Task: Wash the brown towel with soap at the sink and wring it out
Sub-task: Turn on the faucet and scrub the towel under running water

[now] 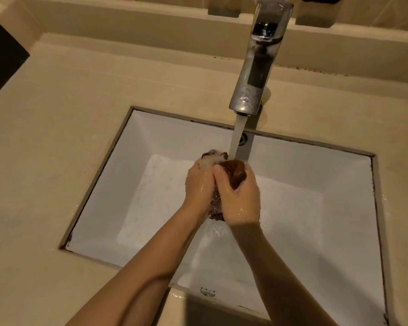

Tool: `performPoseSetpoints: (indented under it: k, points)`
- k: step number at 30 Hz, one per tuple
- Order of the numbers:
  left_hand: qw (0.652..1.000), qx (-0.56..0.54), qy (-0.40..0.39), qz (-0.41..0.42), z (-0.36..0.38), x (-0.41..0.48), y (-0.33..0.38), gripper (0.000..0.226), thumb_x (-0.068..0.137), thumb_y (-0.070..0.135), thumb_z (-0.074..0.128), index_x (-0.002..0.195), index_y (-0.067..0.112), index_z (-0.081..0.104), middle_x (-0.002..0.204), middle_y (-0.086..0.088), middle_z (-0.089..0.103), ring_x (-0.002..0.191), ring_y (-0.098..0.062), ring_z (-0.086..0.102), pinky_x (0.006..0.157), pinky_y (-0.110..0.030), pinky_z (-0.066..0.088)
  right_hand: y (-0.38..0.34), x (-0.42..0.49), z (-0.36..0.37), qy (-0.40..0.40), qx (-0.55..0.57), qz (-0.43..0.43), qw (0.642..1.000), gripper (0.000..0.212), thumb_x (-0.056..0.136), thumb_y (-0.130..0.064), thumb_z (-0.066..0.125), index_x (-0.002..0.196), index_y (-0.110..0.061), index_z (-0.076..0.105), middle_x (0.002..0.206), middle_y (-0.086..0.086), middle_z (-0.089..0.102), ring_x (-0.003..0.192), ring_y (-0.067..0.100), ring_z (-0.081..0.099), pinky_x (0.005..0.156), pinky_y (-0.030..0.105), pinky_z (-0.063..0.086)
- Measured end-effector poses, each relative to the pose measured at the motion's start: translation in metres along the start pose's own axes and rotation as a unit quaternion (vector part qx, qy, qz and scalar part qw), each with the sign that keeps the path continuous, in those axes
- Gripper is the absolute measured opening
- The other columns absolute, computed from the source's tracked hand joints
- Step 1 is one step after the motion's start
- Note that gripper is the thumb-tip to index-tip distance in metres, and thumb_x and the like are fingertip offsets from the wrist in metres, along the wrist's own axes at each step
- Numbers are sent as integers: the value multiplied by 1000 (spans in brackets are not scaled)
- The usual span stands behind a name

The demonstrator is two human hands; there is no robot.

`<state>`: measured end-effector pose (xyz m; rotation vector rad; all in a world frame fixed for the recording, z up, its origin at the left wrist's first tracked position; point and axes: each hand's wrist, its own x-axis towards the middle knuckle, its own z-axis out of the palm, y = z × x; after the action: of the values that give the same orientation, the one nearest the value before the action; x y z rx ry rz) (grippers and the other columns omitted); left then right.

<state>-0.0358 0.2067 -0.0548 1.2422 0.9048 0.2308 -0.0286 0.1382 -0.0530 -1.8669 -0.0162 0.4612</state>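
Observation:
The brown towel (235, 172) is bunched into a wet, soapy wad over the middle of the white sink (316, 170). My left hand (199, 184) grips its left side, foam on the fingers. Pressed against that hand, my right hand (239, 198) grips the right side, and a brown fold bulges out above its thumb. Water runs from the chrome faucet (254, 64) in a stream (237, 137) that lands on the top of the towel. A dark end of the towel hangs below between my wrists.
Suds and bubbly water cover the sink's bottom (156, 198). A beige stone counter (57, 142) surrounds the basin, with a raised ledge behind the faucet. A dark object (0, 57) sits at the counter's far left edge.

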Motion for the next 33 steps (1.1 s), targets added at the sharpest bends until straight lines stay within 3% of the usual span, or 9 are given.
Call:
performPoseSetpoints:
  k: [4, 9, 13, 16, 18, 22, 25, 30, 33]
  points:
    - [997, 59, 51, 27, -2, -1, -1, 21, 96, 30, 44, 98, 22, 63, 95, 1, 65, 93, -18, 61, 84, -33, 51, -6, 23, -2, 44, 42, 63, 996, 29, 95, -41, 44, 92, -17, 60, 78, -4, 58, 75, 6, 58, 66, 18, 46]
    - [992, 110, -5, 62, -9, -10, -9, 29, 98, 43, 39, 112, 24, 57, 103, 4, 63, 96, -9, 59, 81, -22, 50, 5, 45, -10, -12, 47, 90, 995, 40, 94, -50, 36, 106, -21, 60, 102, 2, 65, 100, 20, 59, 95, 41, 47]
    - [995, 87, -46, 27, -18, 0, -4, 54, 87, 64, 41, 115, 21, 58, 116, -4, 62, 108, -19, 60, 97, -40, 50, 4, 46, -28, -98, 131, 103, 981, 42, 94, -49, 39, 118, -19, 58, 118, 3, 63, 109, 19, 59, 96, 35, 46]
    - [995, 30, -94, -4, -24, 4, 1, 58, 81, 64, 47, 127, 29, 52, 124, 1, 59, 114, -17, 58, 101, -40, 46, 2, 46, -33, -150, 160, 122, 968, 46, 92, -50, 43, 123, -19, 58, 120, 5, 64, 111, 21, 59, 99, 39, 46]
    - [992, 38, -117, -3, -24, 5, -2, 68, 78, 63, 55, 138, 32, 44, 133, 3, 55, 119, -16, 55, 102, -37, 46, -5, 49, -29, -127, 126, 134, 975, 46, 93, -49, 42, 124, -18, 57, 117, 3, 62, 109, 21, 58, 97, 37, 46]
    - [999, 52, -6, -14, -14, 3, -2, 43, 84, 51, 60, 114, 20, 64, 109, -4, 69, 104, -21, 65, 90, -36, 54, -10, 42, -19, -14, -76, -17, 997, 27, 96, -37, 43, 117, -23, 51, 110, -1, 54, 102, 15, 54, 80, 24, 39]
    - [993, -33, 59, -94, -7, 11, 5, 42, 86, 54, 57, 96, 15, 67, 96, -9, 71, 91, -25, 68, 83, -40, 57, -5, 16, -10, -23, -123, -102, 987, 34, 91, -41, 51, 121, -26, 49, 113, -7, 45, 99, 6, 48, 85, 21, 41]
    - [997, 5, 66, -39, 8, 5, 0, 35, 93, 47, 48, 84, 19, 67, 81, -4, 71, 81, -21, 69, 77, -34, 56, -2, 24, 3, 81, -89, -51, 991, 21, 93, -37, 50, 105, -21, 55, 108, -6, 52, 93, 11, 56, 84, 29, 49]
    - [998, 28, 61, 6, 11, 0, 0, 32, 94, 44, 47, 88, 20, 67, 85, -2, 70, 85, -18, 67, 79, -33, 54, 2, 48, -2, 78, -6, 19, 997, 23, 97, -35, 40, 101, -17, 54, 103, 5, 61, 93, 18, 60, 83, 35, 51]
